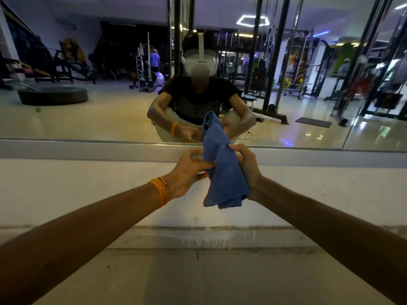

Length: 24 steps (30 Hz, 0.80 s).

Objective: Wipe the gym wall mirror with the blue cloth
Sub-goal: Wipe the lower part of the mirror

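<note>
The blue cloth [224, 172] hangs bunched in front of me, just below the mirror's lower edge. My right hand [247, 166] is closed around its right side. My left hand [187, 172], with orange bangles on the wrist, pinches its left edge with thumb and fingers. The wall mirror [88, 111] fills the upper half of the view and reflects me crouching with the cloth. The cloth's top corner overlaps the glass in the picture; I cannot tell whether it touches it.
A metal frame strip [66, 148] runs along the mirror's bottom edge, above a white wall band [66, 190]. Grey floor tiles [154, 278] lie below, with wet drip marks [215, 239] at the wall's foot. Gym machines appear only as reflections.
</note>
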Each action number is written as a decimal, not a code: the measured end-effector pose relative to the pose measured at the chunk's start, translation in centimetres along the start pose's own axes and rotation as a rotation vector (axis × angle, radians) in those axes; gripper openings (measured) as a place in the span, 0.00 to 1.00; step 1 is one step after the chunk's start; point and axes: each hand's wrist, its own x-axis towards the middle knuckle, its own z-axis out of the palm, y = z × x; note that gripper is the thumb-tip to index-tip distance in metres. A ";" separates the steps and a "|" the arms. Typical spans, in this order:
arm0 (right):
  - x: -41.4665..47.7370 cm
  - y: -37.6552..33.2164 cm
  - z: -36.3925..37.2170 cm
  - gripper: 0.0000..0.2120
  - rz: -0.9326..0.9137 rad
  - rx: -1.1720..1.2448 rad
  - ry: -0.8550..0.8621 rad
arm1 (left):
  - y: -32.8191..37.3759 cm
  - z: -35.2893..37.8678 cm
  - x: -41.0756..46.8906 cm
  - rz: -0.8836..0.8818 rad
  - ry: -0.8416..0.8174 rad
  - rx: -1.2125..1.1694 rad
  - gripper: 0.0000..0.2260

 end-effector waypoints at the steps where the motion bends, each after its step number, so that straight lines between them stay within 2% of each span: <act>1: 0.1 0.1 0.0 0.22 -0.021 -0.046 0.036 | -0.2 -0.1 0.0 -0.017 0.015 -0.006 0.18; 3: 0.1 -0.1 0.2 0.21 -0.029 -0.094 0.042 | 0.0 -0.1 -0.2 -0.059 -0.016 -0.027 0.20; 4: 0.1 -0.3 0.2 0.21 -0.039 -0.110 -0.010 | 0.2 -0.2 -0.4 -0.067 -0.050 -0.035 0.20; 6: 0.0 -0.5 0.2 0.11 -0.152 -0.197 -0.011 | 0.5 -0.3 -0.7 -0.062 -0.099 -0.021 0.27; 8: -0.2 -0.5 -0.2 0.11 -0.173 -0.221 0.025 | 0.8 -0.3 -0.8 -0.034 -0.068 0.004 0.29; 10: -0.1 -0.7 -1.0 0.12 -0.130 -0.251 0.028 | 1.2 -0.5 -0.6 0.008 0.035 0.031 0.21; 12: 0.1 -0.9 -1.5 0.20 -0.123 -0.340 -0.028 | 1.4 -0.9 -0.2 0.074 0.116 0.066 0.14; 14: 0.1 -0.7 -1.8 0.24 -0.152 -0.447 -0.058 | 1.7 -0.8 -0.3 0.133 0.112 0.130 0.12; 17: 0.0 0.0 -2.0 0.20 -0.211 -0.436 -0.092 | 1.8 0.1 -0.3 0.133 0.079 0.157 0.10; 20: 0.3 -0.2 -2.4 0.19 -0.209 -0.458 -0.106 | 2.6 0.3 -0.3 0.173 0.119 0.149 0.16; 22: 0.2 -0.8 -2.9 0.20 -0.199 -0.462 -0.109 | 3.4 -0.2 -0.2 0.277 0.105 0.207 0.22; 24: 0.2 -1.1 -3.5 0.18 -0.207 -0.472 -0.090 | 4.2 -0.5 -0.2 0.401 0.060 0.345 0.24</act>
